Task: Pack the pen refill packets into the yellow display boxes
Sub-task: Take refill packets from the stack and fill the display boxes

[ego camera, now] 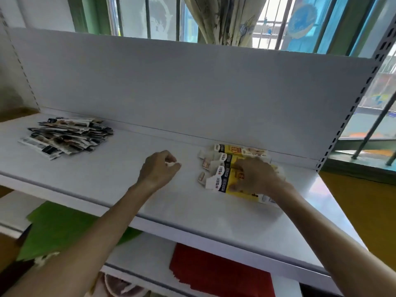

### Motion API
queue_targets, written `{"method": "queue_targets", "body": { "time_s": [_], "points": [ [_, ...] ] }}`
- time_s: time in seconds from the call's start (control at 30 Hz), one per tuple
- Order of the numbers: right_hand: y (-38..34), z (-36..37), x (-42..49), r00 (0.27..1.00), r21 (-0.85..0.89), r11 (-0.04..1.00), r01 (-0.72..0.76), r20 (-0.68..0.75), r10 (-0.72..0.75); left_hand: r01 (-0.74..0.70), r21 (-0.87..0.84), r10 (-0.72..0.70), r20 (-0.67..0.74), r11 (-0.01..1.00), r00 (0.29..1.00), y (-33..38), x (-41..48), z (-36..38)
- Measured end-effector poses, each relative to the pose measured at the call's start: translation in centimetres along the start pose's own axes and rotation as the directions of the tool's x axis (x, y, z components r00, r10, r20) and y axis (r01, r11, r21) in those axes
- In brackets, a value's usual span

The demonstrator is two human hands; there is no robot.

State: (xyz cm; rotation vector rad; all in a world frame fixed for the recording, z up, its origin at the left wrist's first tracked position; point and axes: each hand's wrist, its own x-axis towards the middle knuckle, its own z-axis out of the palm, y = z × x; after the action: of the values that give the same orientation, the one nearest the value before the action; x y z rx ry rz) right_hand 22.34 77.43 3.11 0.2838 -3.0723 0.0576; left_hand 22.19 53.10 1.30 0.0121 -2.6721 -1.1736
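Three flattened yellow display boxes (230,168) with white and black ends lie side by side at the right of the white shelf (120,189). My right hand (257,177) rests on the nearest box, its fingers curled onto the box's yellow face. My left hand (159,168) hovers over the middle of the shelf, loosely curled, with a small white scrap between thumb and fingers. A loose pile of dark pen refill packets (66,137) sits at the far left of the shelf, well away from both hands.
A white back panel (192,86) rises behind the shelf, with a slotted upright (353,108) at the right. Lower shelves hold green sheets (55,228) and red sheets (214,269). A barred window and a curtain stand behind.
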Motion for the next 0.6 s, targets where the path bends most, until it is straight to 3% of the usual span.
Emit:
{"method": "queue_targets", "body": {
  "time_s": [0.07,0.13,0.27,0.47,0.6],
  "points": [
    [-2.8,-0.6,0.5,0.995,0.067,0.997,0.049,-0.086,-0.043,-0.047,0.129,0.053,-0.044,0.99,0.998,-1.7,-0.2,-1.3],
    [-6.6,-1.2,1.4,0.977,0.201,0.97,0.139,-0.19,-0.101,-0.065,0.166,0.077,-0.067,0.984,0.995,-3.1,-0.4,-3.3],
    [-15.5,-1.6,4.7,0.913,0.309,0.895,0.321,-0.353,-0.205,-0.085,0.223,0.12,-0.146,0.971,0.982,-6.6,-1.8,-9.9],
    [-32.2,-1.9,9.2,0.836,0.396,0.762,0.513,-0.432,-0.339,0.014,0.243,0.065,-0.313,0.97,0.948,-14.1,-5.7,-22.9],
    [-43.0,-0.1,10.2,0.819,0.471,0.678,0.564,-0.426,-0.386,0.089,0.297,0.034,-0.384,0.951,0.923,-19.6,-8.0,-29.7]
  ]
}}
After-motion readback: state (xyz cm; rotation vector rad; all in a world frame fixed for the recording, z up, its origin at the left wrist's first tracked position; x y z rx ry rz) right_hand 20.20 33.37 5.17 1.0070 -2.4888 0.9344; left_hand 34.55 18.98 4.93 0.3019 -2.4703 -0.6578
